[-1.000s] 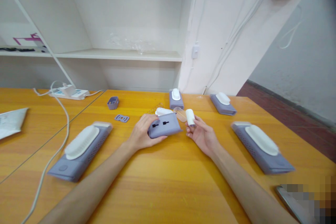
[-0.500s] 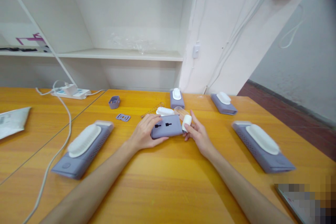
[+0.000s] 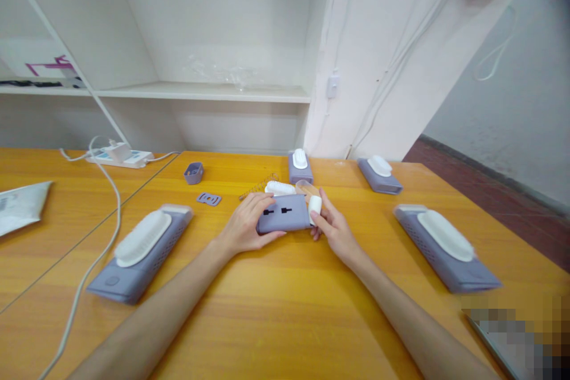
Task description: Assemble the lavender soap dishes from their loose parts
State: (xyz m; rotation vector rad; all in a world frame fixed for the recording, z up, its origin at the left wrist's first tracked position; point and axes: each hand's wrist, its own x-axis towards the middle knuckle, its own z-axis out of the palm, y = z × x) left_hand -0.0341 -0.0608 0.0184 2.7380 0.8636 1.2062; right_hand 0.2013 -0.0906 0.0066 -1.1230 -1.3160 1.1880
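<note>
My left hand (image 3: 246, 221) is closed around the left end of a grey-purple plastic housing (image 3: 294, 219) with black keyhole-shaped slots on its upper face. In my right hand (image 3: 336, 227), a small white rounded plastic piece (image 3: 314, 206) is pinched at the housing's right end; whether it is joined there I cannot tell. Just behind the housing lie a white bristled brush head (image 3: 279, 189), a coil spring (image 3: 258, 187) and a clear plastic cover (image 3: 305, 187). Farther left are a flat purple plate with cutouts (image 3: 209, 199) and a small purple cup-shaped part (image 3: 194, 173).
Assembled purple-and-white brush units stand at the left (image 3: 141, 255), right (image 3: 447, 249), back (image 3: 300, 167) and back right (image 3: 380, 175). A power strip (image 3: 120, 156) with a white cable (image 3: 116, 214) lies at left, beside a white packet (image 3: 24, 206). A flat device (image 3: 503, 338) sits front right.
My right hand has shifted very slightly left with the white piece, against the housing's end. The left hand and the housing stay in place.
</note>
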